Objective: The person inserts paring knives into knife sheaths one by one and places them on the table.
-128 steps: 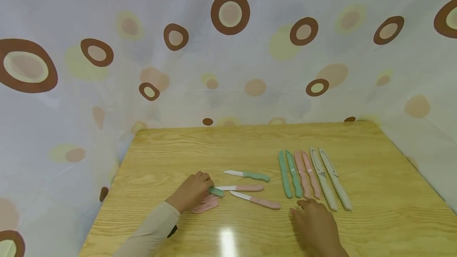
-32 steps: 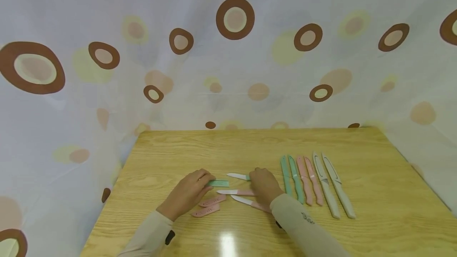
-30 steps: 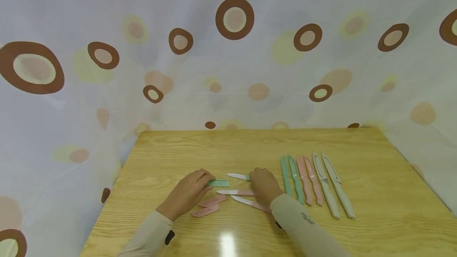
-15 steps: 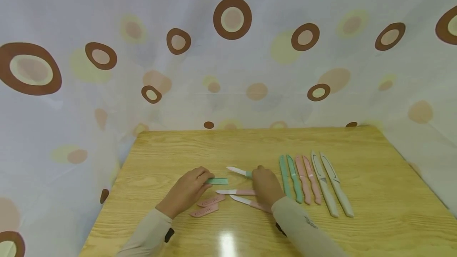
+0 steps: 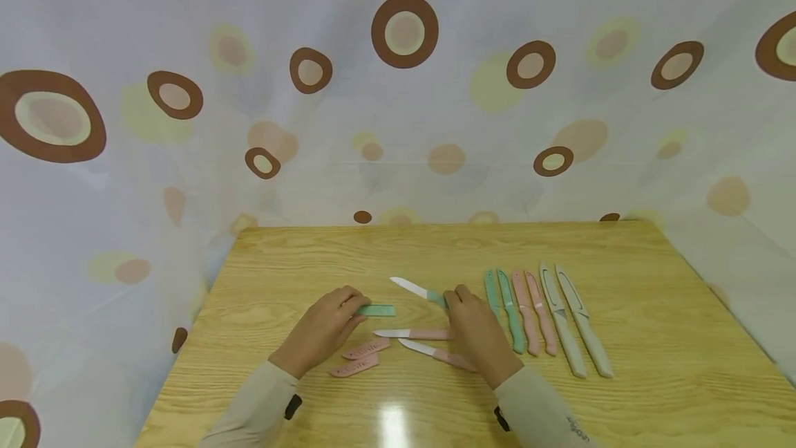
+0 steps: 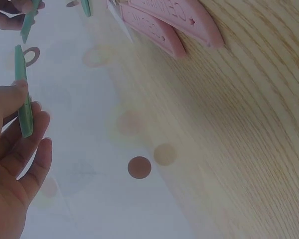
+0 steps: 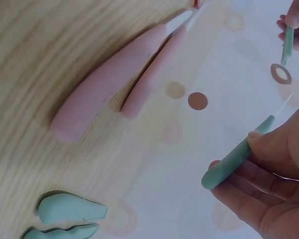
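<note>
My left hand (image 5: 320, 330) pinches a green blade sheath (image 5: 379, 310) between thumb and fingers, its open end facing right. In my right hand (image 5: 479, 330) is a small green-handled paring knife (image 5: 437, 298), its bare white blade (image 5: 408, 287) pointing left and away from me. The right wrist view shows the thumb and fingers pinching the green handle (image 7: 234, 162). Sheath and knife are apart. Below them on the table lie two bare-bladed pink paring knives, one upper (image 5: 423, 334) and one lower (image 5: 444, 357), partly behind the right hand. Two pink sheaths (image 5: 367, 349) lie near the left wrist.
Right of my right hand, several sheathed knives lie in a row: two green (image 5: 512, 316), two pink (image 5: 541, 313) and two longer beige ones (image 5: 584, 323). The wooden table (image 5: 348, 254) ends at a patterned cloth backdrop (image 5: 460, 123).
Since the earliest frame, the left hand has raised the green sheath off the pink ones. The right hand has moved left, taken the green paring knife and lifted it, tilting its blade away.
</note>
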Action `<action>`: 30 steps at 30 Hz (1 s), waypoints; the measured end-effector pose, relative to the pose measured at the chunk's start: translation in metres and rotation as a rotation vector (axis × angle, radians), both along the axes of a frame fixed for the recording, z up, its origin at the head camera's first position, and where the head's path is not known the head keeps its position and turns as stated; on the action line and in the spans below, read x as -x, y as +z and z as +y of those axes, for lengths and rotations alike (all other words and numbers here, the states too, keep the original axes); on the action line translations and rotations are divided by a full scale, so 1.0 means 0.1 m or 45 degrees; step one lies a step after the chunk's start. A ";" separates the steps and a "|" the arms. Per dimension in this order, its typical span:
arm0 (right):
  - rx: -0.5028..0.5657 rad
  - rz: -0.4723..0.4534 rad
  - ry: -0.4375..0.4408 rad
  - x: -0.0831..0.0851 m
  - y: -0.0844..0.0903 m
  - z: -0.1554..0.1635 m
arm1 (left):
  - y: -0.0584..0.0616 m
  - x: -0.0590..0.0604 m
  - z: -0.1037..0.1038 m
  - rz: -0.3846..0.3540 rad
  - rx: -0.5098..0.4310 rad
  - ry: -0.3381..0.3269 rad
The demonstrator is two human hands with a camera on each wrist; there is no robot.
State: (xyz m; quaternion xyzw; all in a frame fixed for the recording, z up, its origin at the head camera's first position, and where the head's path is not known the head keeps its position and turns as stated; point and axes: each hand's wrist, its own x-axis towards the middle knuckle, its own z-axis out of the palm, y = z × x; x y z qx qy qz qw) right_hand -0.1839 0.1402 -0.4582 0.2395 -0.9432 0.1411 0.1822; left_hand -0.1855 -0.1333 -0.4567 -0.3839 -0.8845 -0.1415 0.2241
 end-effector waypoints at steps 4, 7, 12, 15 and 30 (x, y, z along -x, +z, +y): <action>-0.025 0.033 0.019 -0.14 0.02 0.02 | 0.01 -0.01 -0.01 0.017 -0.008 -0.002; -0.044 0.036 0.023 -0.22 0.02 0.04 | 0.01 -0.01 -0.02 0.030 -0.011 -0.007; -0.052 0.023 0.031 -0.29 0.01 0.06 | 0.01 -0.01 -0.03 0.031 -0.009 -0.001; -0.069 -0.004 0.046 -0.32 0.01 0.07 | 0.02 -0.01 -0.03 0.021 -0.017 -0.001; -0.140 0.013 0.055 -0.34 0.04 0.08 | 0.04 -0.01 0.02 0.094 0.040 0.020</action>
